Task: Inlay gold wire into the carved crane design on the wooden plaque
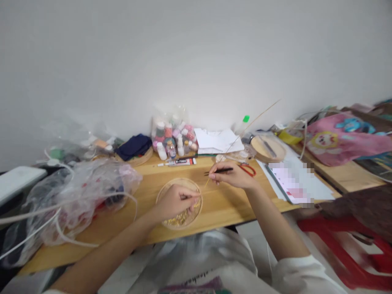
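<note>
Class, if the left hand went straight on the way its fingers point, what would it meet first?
Probably the lower end of the thin golden wire held in the right hand, with that hand just beyond; depth is unclear, so the left hand might pass beneath it.

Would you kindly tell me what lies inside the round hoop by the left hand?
Inside the round hoop, small gold-coloured pieces show toward the near edge; the left hand covers part of the middle, hiding whatever lies there.

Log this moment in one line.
left hand: over round light-wood tray of small gold pieces, grip unclear | right hand: holding thin gold-coloured wire, slim black tweezers
</note>
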Available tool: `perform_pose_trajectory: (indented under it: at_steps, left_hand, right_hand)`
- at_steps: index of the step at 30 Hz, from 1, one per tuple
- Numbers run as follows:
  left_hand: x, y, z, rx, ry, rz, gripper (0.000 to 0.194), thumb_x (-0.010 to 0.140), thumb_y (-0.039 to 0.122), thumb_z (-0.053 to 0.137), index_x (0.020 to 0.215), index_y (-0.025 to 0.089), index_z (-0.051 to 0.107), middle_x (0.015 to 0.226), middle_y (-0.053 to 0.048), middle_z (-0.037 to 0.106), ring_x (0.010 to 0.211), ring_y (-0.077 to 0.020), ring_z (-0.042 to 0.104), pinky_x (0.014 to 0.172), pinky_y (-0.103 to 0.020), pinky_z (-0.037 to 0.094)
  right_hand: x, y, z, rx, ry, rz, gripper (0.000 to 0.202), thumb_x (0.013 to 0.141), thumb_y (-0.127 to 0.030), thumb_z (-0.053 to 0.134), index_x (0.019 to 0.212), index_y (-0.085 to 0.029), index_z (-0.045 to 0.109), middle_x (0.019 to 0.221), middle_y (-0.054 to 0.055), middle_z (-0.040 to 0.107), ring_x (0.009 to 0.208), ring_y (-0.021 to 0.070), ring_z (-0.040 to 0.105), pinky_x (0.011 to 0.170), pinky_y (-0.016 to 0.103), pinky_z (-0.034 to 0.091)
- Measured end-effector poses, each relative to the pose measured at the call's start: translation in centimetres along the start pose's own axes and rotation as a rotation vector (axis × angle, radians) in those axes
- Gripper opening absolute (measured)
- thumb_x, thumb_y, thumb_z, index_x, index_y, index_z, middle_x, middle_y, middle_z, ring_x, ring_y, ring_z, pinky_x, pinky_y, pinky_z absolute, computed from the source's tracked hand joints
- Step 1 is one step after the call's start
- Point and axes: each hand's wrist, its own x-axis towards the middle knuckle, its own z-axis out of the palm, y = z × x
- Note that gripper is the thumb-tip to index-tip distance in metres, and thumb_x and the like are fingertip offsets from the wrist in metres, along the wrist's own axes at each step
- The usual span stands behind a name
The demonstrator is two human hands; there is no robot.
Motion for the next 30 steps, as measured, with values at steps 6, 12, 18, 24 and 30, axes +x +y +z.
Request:
perform_pose_trajectory:
  at_steps: [6,12,18,24,30]
  left_hand:
    - [0.9,-1.7,0.1,-0.007,-0.006,-0.005,0.041,0.072,0.055,0.071,0.077,0.015,0.075,0.053,-0.002,0.062,0.043,-0.0112,0.054,0.046,-0.022,0.044]
    - [1.3,-2.5,0.1,0.003,0.007,0.01,0.052,0.069,0.066,0.069,0.072,0.014,0.072,0.051,-0.002,0.06,0.041,-0.0116,0.053,0.043,-0.022,0.043]
    - [1.5,-1.6,-0.3,0.043,0.037,0.073,0.051,0.074,0.064,0.065,0.063,0.014,0.065,0.054,-0.003,0.063,0.045,-0.0122,0.057,0.046,-0.022,0.046]
    - [1.6,-1.2,-1.4,0.134,0.081,0.018,0.028,0.084,0.04,0.064,0.084,0.013,0.071,0.066,-0.004,0.07,0.057,-0.0132,0.066,0.058,-0.023,0.051]
    - [2.5,-1.8,-2.3,0.391,0.147,0.119,0.017,0.086,0.029,0.062,0.088,0.016,0.074,0.085,-0.005,0.073,0.071,-0.014,0.064,0.069,-0.026,0.048]
  right_hand:
    - [1.0,-0.1,-2.0,-0.051,0.079,-0.033,0.044,0.072,-0.058,0.073,0.071,-0.014,0.065,0.059,0.0,0.06,0.054,0.0101,0.056,0.054,0.025,0.047]
    - [1.3,-1.2,-3.3,-0.088,0.146,-0.081,0.042,0.074,-0.056,0.073,0.07,-0.015,0.065,0.058,0.0,0.06,0.055,0.0104,0.055,0.057,0.025,0.047]
    - [2.1,-1.9,-2.7,-0.079,0.216,-0.135,0.043,0.073,-0.057,0.072,0.068,-0.015,0.064,0.06,0.001,0.061,0.055,0.01,0.055,0.056,0.025,0.045]
    - [3.2,-2.2,-0.2,0.03,0.337,-0.202,0.04,0.07,-0.056,0.077,0.073,-0.018,0.064,0.062,-0.002,0.06,0.055,0.0078,0.052,0.056,0.024,0.044]
    - [4.8,-0.7,1.3,0.008,0.494,-0.312,0.043,0.074,-0.061,0.071,0.073,-0.02,0.06,0.061,-0.004,0.059,0.05,0.007,0.052,0.051,0.023,0.045]
